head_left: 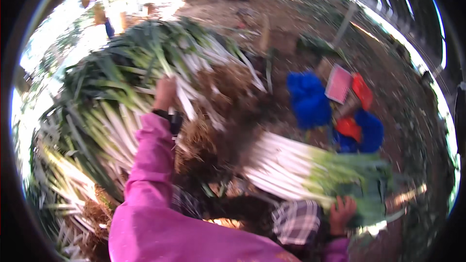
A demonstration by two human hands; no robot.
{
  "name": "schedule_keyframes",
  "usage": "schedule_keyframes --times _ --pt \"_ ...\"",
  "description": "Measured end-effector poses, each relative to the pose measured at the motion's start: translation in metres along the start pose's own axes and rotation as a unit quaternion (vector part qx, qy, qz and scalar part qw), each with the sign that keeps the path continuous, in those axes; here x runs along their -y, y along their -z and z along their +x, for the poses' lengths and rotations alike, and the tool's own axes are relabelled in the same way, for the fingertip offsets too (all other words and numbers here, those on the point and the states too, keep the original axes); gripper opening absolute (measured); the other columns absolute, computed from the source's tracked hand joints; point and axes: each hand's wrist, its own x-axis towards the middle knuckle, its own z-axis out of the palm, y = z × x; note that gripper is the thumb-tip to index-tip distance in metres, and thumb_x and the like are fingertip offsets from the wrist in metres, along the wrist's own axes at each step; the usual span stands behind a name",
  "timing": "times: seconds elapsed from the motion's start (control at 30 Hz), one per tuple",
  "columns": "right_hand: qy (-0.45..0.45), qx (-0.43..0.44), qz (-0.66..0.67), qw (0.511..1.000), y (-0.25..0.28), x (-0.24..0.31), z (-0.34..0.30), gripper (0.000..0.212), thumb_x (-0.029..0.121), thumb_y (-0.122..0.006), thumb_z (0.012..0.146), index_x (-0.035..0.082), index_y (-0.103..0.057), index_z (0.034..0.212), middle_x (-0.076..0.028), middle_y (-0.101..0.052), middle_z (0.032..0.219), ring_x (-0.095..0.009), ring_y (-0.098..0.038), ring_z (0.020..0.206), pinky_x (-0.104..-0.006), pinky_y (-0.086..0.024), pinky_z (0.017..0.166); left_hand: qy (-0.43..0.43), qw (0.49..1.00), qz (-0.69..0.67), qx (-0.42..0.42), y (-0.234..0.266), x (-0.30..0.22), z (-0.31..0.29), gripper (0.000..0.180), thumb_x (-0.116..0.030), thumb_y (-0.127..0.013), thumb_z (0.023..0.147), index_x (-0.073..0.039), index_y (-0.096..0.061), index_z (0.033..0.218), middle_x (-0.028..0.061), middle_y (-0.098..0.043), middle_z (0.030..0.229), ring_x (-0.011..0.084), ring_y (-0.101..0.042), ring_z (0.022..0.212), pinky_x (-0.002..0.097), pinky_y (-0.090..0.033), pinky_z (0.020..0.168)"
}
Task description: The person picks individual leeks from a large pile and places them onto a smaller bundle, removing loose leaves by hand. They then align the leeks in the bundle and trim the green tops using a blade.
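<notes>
My left hand [165,93], at the end of a pink sleeve, is closed around a leek [183,98] at the big heap of leeks [114,75]. The held leek has a white stem and green leaves above the hand. Brown, soil-covered roots [198,138] hang from the heap beside my wrist. My right hand [342,213] rests at the near edge of a neat stack of cleaned leeks [286,165]. Its fingers look apart on the green part, slightly blurred. White stems in that stack point left, leaves right.
Beyond the stack lie blue netting [308,98], red-orange pieces [361,92] and a pink-and-white patterned piece [338,83]. More rooted leeks [68,177] lie at lower left. A plaid-covered knee [297,221] is beside my right hand. A post [350,12] stands at far right.
</notes>
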Motion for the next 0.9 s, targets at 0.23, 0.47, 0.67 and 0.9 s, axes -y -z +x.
schedule_keyframes --times 0.23,0.47,0.67,0.9 --pt "-0.007 -0.038 0.023 0.999 0.0 -0.001 -0.006 0.031 0.027 -0.074 0.072 0.012 -0.069 0.099 -0.009 -0.058 0.106 -0.032 -0.052 0.106 -0.0513 -0.037 0.098 0.067 0.96 -0.242 0.123 -0.004 -0.285 -0.122 0.051 -0.008 -0.059 0.092 0.002 -0.042 0.14 0.0047 -0.06 0.09 0.0106 -0.056 0.076 0.0261 -0.049 0.065" --pt "0.002 0.004 0.063 0.998 0.02 0.0 -0.01 0.038 0.026 -0.075 0.073 0.009 -0.068 0.106 -0.01 -0.058 0.111 -0.032 -0.05 0.11 -0.0516 -0.036 0.1 -0.346 0.898 -0.107 0.249 -0.077 -0.339 -0.212 0.055 -0.006 -0.064 0.084 0.002 -0.044 0.134 0.0121 -0.061 0.087 0.0242 -0.064 0.07 0.0342 -0.053 0.061" --pt "0.012 -0.008 0.099 0.995 0.016 0.008 -0.008 0.04 0.022 -0.076 0.071 0.008 -0.067 0.107 -0.009 -0.058 0.112 -0.032 -0.051 0.11 -0.0503 -0.038 0.098 -0.315 0.843 -0.144 0.412 -0.173 -0.307 -0.31 0.049 -0.015 -0.069 0.073 -0.008 -0.058 0.12 0.0133 -0.063 0.1 0.0331 -0.061 0.088 0.0418 -0.049 0.076" --pt "0.003 0.002 0.074 0.997 0.024 -0.002 -0.007 0.035 0.021 -0.075 0.071 0.008 -0.068 0.103 -0.007 -0.06 0.109 -0.03 -0.052 0.108 -0.0482 -0.039 0.095 -0.227 0.869 -0.261 0.353 -0.182 -0.312 -0.33 0.038 -0.011 -0.069 0.071 -0.01 -0.063 0.109 0.0157 -0.063 0.094 0.0386 -0.06 0.083 0.0452 -0.049 0.072"
